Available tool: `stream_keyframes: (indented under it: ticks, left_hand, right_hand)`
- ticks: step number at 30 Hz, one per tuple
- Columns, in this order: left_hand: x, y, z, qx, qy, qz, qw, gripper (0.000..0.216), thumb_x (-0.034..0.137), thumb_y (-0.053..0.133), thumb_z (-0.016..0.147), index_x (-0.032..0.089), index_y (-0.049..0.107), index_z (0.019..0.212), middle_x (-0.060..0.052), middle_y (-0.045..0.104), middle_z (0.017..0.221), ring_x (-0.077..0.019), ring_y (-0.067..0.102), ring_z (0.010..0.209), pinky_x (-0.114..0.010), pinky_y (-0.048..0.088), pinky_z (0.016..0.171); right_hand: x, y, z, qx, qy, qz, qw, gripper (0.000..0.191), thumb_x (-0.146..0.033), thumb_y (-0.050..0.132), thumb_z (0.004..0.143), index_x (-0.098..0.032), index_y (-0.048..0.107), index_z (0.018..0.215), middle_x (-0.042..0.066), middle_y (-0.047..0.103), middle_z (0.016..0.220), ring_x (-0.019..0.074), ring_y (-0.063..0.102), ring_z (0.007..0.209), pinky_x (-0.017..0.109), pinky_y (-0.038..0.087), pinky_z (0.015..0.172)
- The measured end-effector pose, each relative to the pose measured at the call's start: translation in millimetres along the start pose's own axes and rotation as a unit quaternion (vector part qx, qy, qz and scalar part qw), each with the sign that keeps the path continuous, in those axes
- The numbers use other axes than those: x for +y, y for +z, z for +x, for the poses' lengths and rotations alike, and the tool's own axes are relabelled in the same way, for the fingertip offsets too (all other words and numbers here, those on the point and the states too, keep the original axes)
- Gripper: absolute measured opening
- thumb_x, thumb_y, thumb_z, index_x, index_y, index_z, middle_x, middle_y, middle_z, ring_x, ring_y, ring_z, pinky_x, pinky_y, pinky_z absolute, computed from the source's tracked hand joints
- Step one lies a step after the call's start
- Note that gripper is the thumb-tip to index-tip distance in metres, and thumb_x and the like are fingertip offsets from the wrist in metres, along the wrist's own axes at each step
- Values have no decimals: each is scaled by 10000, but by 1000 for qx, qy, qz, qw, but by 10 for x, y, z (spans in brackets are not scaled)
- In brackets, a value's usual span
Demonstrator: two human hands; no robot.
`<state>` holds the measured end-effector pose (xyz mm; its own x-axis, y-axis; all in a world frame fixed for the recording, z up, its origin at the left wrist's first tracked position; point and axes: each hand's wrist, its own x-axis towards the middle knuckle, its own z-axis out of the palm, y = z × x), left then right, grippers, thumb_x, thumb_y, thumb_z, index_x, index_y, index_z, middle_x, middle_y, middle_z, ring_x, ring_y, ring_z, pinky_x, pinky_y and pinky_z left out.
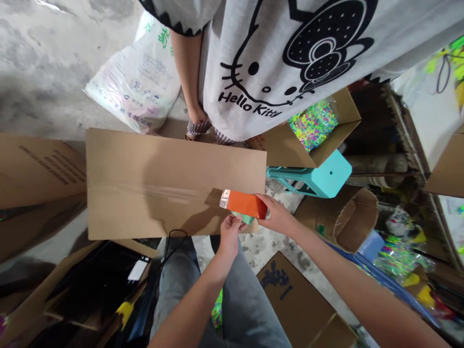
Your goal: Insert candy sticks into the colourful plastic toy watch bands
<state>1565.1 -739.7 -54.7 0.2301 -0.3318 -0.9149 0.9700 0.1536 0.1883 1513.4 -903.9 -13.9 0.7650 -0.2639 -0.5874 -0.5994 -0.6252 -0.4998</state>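
Over the big cardboard box, my right hand [273, 213] grips the right end of a small oblong orange pack [244, 203]. At the pack's left end there is a whitish, shiny tip. My left hand [230, 228] is closed, its thumb and fingertips pinched at the edge of a light green piece [244, 217] just under the pack. Whether that piece is joined to the pack, I cannot tell. Below both hands lies the right front part of the flat brown cardboard box [119, 169], which has tape along its middle.
Across the box stands a person in a white printed shirt [246, 72], one arm hanging down. A white sack [136, 82] is behind left. To the right are a turquoise stool [331, 175], an open carton [346, 113] with colourful small pieces, and another carton [297, 299].
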Motion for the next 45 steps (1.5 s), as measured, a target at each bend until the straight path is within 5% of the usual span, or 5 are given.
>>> stream_keyframes:
  ticks: [13, 21, 27, 31, 45]
  left_hand:
    - [15, 69, -92, 3, 22, 29, 999, 336, 340, 798, 543, 175, 517, 625, 30, 592, 614, -109, 596, 606, -266, 502, 714]
    - [-27, 79, -139, 16, 38, 24, 999, 358, 333, 789, 550, 181, 467, 590, 59, 508, 547, -75, 525, 521, -217, 468, 603]
    - [-53, 83, -113, 8, 44, 18, 999, 327, 346, 797, 554, 169, 533, 632, 22, 582, 627, -106, 582, 603, -258, 495, 681]
    - [-62, 109, -80, 10, 46, 14, 999, 341, 363, 812, 528, 156, 581, 670, 10, 607, 661, -107, 587, 620, -260, 502, 690]
    - [-68, 61, 62, 26, 49, 15, 998, 356, 336, 823, 496, 136, 604, 691, -4, 626, 691, -117, 594, 664, -261, 516, 675]
  right_hand:
    - [-127, -213, -2, -94, 39, -145, 984, 648, -372, 686, 717, -145, 460, 1281, 170, 517, 1265, 282, 627, 967, 361, 493, 783]
    - [-174, -240, 21, -106, 9, -176, 979, 623, -333, 731, 680, -147, 514, 1233, 158, 543, 1178, 330, 551, 1099, 464, 441, 963]
    - [-76, -121, -94, 23, 94, 25, 995, 688, -357, 780, 609, -193, 538, 1232, 133, 478, 1225, 285, 543, 1111, 442, 457, 970]
    - [-47, 77, -174, 120, 282, 319, 897, 706, -476, 802, 525, -203, 547, 1125, 56, 566, 964, 196, 595, 828, 368, 517, 767]
    - [211, 159, 339, 34, 341, 426, 837, 424, -548, 786, 556, -199, 557, 627, -70, 434, 430, 85, 386, 396, 236, 297, 408]
